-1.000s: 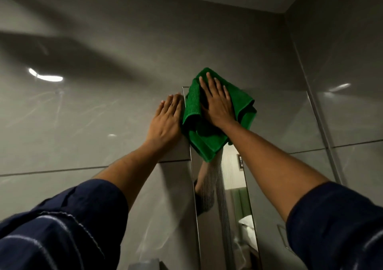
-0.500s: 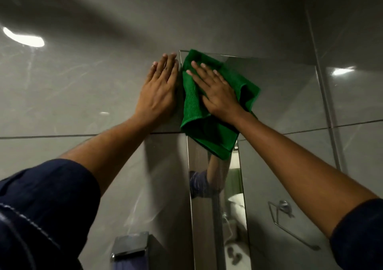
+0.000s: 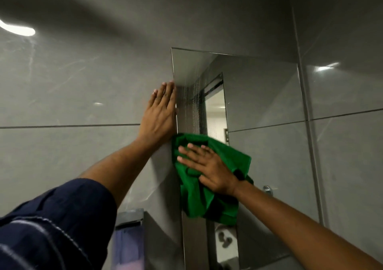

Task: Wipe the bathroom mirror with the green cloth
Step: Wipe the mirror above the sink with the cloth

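The bathroom mirror [image 3: 261, 95] hangs on the grey tiled wall, its left edge running down the middle of the view. The green cloth [image 3: 194, 199] lies bunched against the mirror's lower left part. My right hand [image 3: 207, 168] presses flat on the cloth, fingers spread and pointing left. My left hand [image 3: 160, 114] rests flat and open on the wall tile just left of the mirror's edge, above the cloth, holding nothing.
Glossy grey wall tiles [image 3: 72, 95] surround the mirror. A metal-topped dispenser [image 3: 129, 218] is fixed to the wall below my left arm. A chrome fitting [image 3: 268, 189] shows in the mirror near my right wrist. The side wall [image 3: 348, 124] meets at right.
My right hand has slid the green cloth down the mirror from its top left corner to lower on the left edge. The left hand has stayed flat on the wall.
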A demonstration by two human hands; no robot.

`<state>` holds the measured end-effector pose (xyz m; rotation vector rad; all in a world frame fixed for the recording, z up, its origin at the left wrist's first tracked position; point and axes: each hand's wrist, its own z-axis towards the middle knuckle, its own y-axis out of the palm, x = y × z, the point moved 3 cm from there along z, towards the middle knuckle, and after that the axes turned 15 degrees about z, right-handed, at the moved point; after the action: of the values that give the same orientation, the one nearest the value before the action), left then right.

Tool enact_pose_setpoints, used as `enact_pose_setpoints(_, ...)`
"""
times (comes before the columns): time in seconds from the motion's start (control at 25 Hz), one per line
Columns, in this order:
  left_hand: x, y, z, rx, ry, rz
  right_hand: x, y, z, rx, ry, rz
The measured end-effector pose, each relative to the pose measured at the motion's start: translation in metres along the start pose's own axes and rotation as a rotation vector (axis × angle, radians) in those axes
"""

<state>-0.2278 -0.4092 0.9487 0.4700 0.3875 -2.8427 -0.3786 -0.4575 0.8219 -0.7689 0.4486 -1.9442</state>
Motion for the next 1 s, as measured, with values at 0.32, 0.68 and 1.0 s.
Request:
enact_pose_setpoints(0.32,0.037,-0.003,-0.085,-0.139,-0.06,-0.064,-0.038,0.061,-0.1,-0.324,0.061,0.315)
enact_pose_setpoints(0.68,0.057,-0.015,-0.139,-0.291,-0.036,-0.054,-0.054,0.088,-0.149,-0.469,0.034,0.274)
enact_pose_setpoints(1.0,0.044,-0.03,-0.113,-0.226,0.059,0.001,-0.03,0.026,-0.074,0.663,0.583,0.426)
